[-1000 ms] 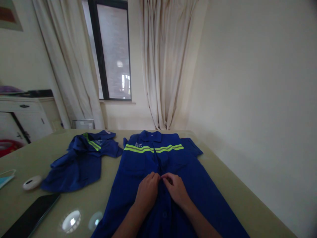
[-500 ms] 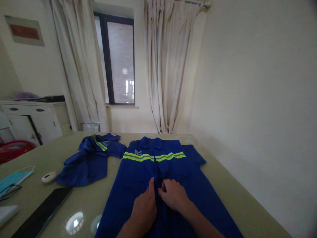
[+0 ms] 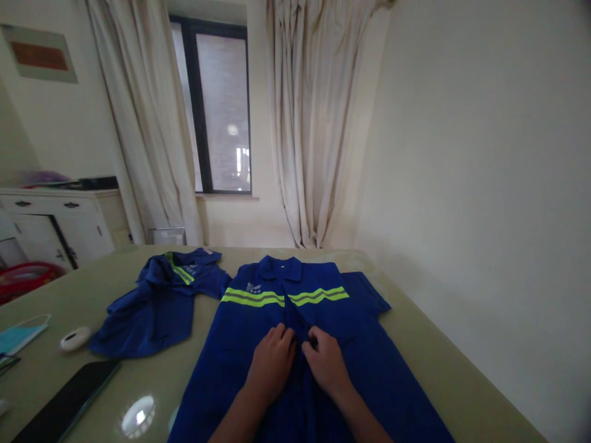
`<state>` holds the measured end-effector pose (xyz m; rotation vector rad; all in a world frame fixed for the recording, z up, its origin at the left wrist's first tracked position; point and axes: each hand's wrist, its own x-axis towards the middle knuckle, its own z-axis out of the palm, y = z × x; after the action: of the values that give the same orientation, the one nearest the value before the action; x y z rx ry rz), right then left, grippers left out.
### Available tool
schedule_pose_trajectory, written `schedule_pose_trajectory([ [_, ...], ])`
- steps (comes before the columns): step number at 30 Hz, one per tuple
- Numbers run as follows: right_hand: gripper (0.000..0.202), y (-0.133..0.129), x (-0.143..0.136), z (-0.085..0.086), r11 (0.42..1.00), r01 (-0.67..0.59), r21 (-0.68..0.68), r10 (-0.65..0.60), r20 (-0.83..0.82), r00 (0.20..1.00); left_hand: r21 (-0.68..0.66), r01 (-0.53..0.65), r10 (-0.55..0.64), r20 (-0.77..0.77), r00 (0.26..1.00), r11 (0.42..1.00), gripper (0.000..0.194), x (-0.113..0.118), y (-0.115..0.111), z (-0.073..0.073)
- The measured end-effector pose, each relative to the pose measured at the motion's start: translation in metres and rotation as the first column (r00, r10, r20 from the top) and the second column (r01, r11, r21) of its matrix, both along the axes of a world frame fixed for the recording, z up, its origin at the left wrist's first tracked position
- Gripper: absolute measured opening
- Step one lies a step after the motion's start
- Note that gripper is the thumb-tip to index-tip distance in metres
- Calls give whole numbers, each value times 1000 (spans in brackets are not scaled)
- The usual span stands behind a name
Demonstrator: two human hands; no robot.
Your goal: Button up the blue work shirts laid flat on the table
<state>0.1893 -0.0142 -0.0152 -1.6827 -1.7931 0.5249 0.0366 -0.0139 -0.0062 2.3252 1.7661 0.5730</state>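
Observation:
A blue work shirt [image 3: 240, 332] with a collar and a yellow-green reflective band lies front side up on the table. Its front is partly parted below the collar. My left hand [image 3: 272, 360] has its fingers curled on the left front edge, pinching the cloth. Across the opening, my right hand [image 3: 327, 360] grips the right front edge between thumb and fingers. The fingertips of both hands are partly hidden, and any button or zip between them is too small to make out.
On the table [image 3: 152, 375] to the left lie a second, crumpled blue shirt [image 3: 157, 314], a white oval object [image 3: 75, 339], a black flat device [image 3: 64, 400] and a light-blue face mask [image 3: 21, 337]. A wall [image 3: 484, 184] runs along the right side.
My left index finger, stretched out before, is now curled in on the cloth. The shirt front is spread wider at the reflective band. The view has shifted slightly.

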Motion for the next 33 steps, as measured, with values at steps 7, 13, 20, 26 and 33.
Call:
schedule_pose_trajectory([
  [7,19,6,-3,-6,992,-88,88,108,-265,958,-75,127,-86,406,910,989,27,-19,11,-27],
  [13,21,3,-8,-4,988,-99,118,132,-320,938,-11,125,-98,559,824,992,23,-13,11,-21],
  [20,23,-4,-12,4,988,-62,139,86,-169,982,33,135,-129,581,804,990,24,-13,10,-20],
  [26,25,-2,-13,1,991,-58,123,65,-54,996,93,116,-148,542,827,989,22,-9,11,-22],
  [33,21,4,-14,-7,989,-63,135,89,-191,978,73,123,-142,604,784,990,28,-10,15,-25],
])
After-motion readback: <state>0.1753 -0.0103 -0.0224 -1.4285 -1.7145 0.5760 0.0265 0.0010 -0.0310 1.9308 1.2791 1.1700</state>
